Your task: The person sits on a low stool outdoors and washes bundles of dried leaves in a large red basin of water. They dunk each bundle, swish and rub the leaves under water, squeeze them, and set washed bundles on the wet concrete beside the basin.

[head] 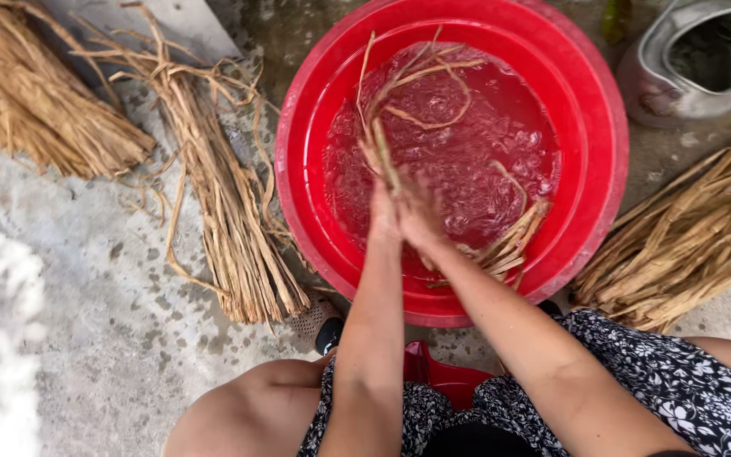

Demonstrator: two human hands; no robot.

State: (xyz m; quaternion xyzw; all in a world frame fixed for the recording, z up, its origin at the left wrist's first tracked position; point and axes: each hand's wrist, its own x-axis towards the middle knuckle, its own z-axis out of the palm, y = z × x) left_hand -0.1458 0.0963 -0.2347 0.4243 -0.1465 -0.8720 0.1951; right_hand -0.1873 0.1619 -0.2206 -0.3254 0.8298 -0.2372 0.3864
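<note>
Left hand (383,213): pressed against the right hand, fingers closed around a wet strand of fibre (382,151) that rises from between the palms.

Right hand (420,216): palm to palm with the left, clamped on the same strand; motion blur hides the fingertips.

Strand of fibre: tan, limp, wet; leaves the hands on their far side, loops across the water and curls back toward the far rim.

Second wet bundle (513,241): just to the right of the hands, lying half in the water against the near wall, ends pointing toward the right forearm.

Basin (306,127): round, red plastic, directly under the hands; holds rippling water (475,161) that looks pink from the basin's colour.

Floor (86,296): rough grey concrete, stained and wet, carrying everything listed.

Dry bundle, near left (230,228): long straw-coloured fibres lying on the floor left of the hands, just beside the basin, loose ends fanned at the far end.

Dry heap, far left (35,93): thicker mass of the same fibre, well apart from the hands, at the upper left corner.

Dry bundle, right (687,241): lies to the right of the hands, its end touching or just beside the basin's right side.

Metal kettle (691,59): dull grey, lid off, beyond the hands to the far right.

Small red stool (446,377): below the forearms, between the knees, partly covered by a dark floral dress (678,389).
</note>
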